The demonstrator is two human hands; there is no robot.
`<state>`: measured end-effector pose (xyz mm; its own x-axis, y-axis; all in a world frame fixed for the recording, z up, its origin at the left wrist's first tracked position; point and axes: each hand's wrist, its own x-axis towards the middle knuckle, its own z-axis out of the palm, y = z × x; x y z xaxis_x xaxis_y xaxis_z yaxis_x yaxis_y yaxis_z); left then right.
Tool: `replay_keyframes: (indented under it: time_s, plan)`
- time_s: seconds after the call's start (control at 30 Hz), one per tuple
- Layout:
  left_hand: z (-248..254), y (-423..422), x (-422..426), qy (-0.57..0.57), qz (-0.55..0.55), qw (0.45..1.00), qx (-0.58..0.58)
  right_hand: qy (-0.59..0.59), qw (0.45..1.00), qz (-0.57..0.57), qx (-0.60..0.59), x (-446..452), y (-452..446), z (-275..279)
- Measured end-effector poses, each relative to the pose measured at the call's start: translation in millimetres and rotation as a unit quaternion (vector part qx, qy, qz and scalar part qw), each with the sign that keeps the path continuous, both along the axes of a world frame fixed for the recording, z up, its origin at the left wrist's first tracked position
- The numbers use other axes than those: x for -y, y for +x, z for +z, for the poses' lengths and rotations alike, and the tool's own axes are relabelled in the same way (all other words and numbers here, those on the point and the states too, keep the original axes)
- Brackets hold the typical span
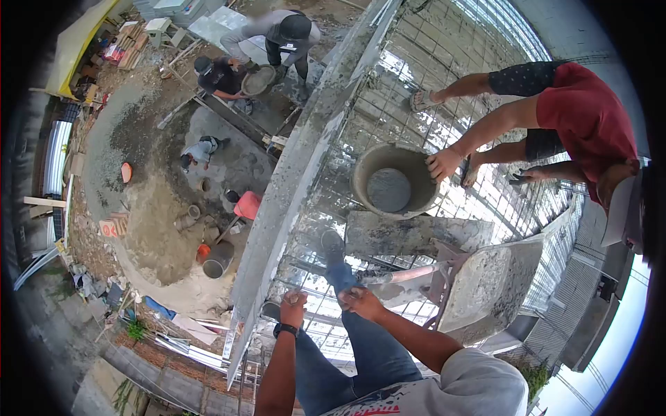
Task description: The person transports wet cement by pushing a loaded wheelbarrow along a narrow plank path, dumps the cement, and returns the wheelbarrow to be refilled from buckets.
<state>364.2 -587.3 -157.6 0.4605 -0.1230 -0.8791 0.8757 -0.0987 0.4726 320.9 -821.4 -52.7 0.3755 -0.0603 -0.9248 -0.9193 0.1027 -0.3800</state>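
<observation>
My left hand [293, 299], with a dark watch [285, 329] on its wrist, is curled closed above my left leg near the slab edge. My right hand [361, 304] is also curled, in front of my right knee, just below the end of a wheelbarrow handle [409, 273]; a gap or contact there is hard to judge. Nothing shows sticking out of either hand. Ahead stands a large grey bucket [364, 182] with wet concrete [388, 190] in its bottom. A co-worker in a red shirt holds its rim with one hand [444, 164].
A concrete-smeared wheelbarrow [492, 288] stands at my right, beside a board [416, 234]. Rebar mesh [388, 97] covers the deck. Left of the concrete edge beam [277, 187] is a drop to lower ground, where several people work around a sand pile [156, 222] and buckets [218, 260].
</observation>
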Motion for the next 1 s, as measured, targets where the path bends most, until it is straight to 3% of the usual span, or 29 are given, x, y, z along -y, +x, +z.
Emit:
replay_keyframes:
  time_s: [0.1,0.3,0.37,0.43,0.47,0.57,0.7,0.73,0.83,0.87,0.93,0.97,1.0]
  plan:
    - [-7.3,12.3,6.5,0.009,-0.028,0.999,0.013,-0.018,0.999,0.000,0.028,19.2,-15.8,-18.4]
    - [-45.8,4.9,0.7,0.070,-0.069,0.994,0.039,-0.014,0.978,0.171,0.115,39.9,-33.8,-37.8]
    - [-54.7,-6.1,-5.1,0.079,-0.101,0.991,0.040,-0.016,0.980,0.185,0.076,46.3,-19.3,-17.4]
    - [-46.3,-5.6,5.6,0.092,-0.104,0.988,0.059,-0.022,0.980,0.190,0.061,49.4,-14.3,-11.5]
    - [-38.8,-6.4,9.0,0.087,-0.086,0.992,-0.032,-0.025,0.980,0.187,0.064,48.9,-17.2,-15.2]
    - [-39.8,-19.5,11.4,0.063,-0.081,0.995,-0.009,-0.039,0.979,0.186,0.076,47.4,-17.5,-13.1]
    - [20.7,-0.6,26.8,0.031,-0.071,0.997,-0.022,-0.070,0.972,0.191,0.115,48.1,-27.7,-1.7]
    - [10.9,-7.7,14.5,0.014,-0.093,0.995,0.029,-0.077,0.979,0.166,0.085,42.9,-48.1,-20.0]
    - [26.1,-11.0,-11.9,0.009,-0.084,0.996,0.016,-0.147,0.978,0.147,0.009,42.0,-90.3,-15.5]
    - [12.5,-14.8,-34.9,0.000,-0.145,0.988,0.053,-0.169,0.978,0.127,-0.004,40.3,-113.4,-16.8]
    - [50.7,-6.4,-56.3,0.006,-0.157,0.985,0.072,-0.193,0.979,0.027,-0.063,30.0,-181.7,-50.4]
    - [68.7,-6.1,-70.6,0.010,-0.161,0.984,0.080,-0.283,0.958,0.023,-0.043,20.9,-226.7,-88.0]
    - [68.3,-9.9,-91.9,-0.001,-0.138,0.983,0.119,-0.225,0.972,-0.039,-0.056,13.9,-227.7,-37.4]
